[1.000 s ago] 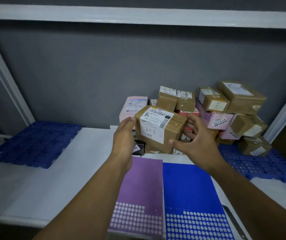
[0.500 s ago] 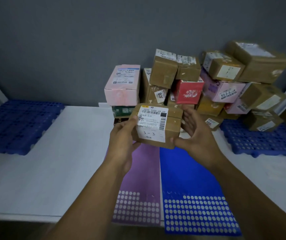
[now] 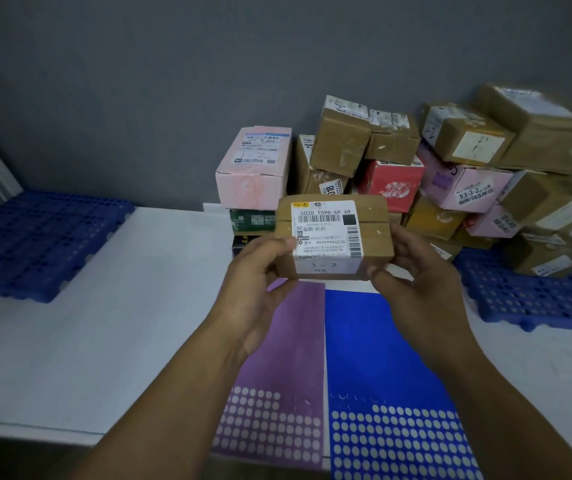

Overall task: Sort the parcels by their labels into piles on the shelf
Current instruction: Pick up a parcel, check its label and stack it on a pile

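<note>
Both left hand (image 3: 256,282) and right hand (image 3: 423,289) pinch the brown cardboard parcel (image 3: 371,216), newly raised mid-frame; white label (image 3: 326,237) reads 3-3, sortable.

You hold a brown cardboard box (image 3: 372,216), its tape faintly glossy, with a smooth white paper label (image 3: 326,237). At nine o'clock lies a perforated blue plastic grid (image 3: 35,244). The white shelf (image 3: 104,323) looks smooth and matt, like the grey wall (image 3: 139,98).
</note>
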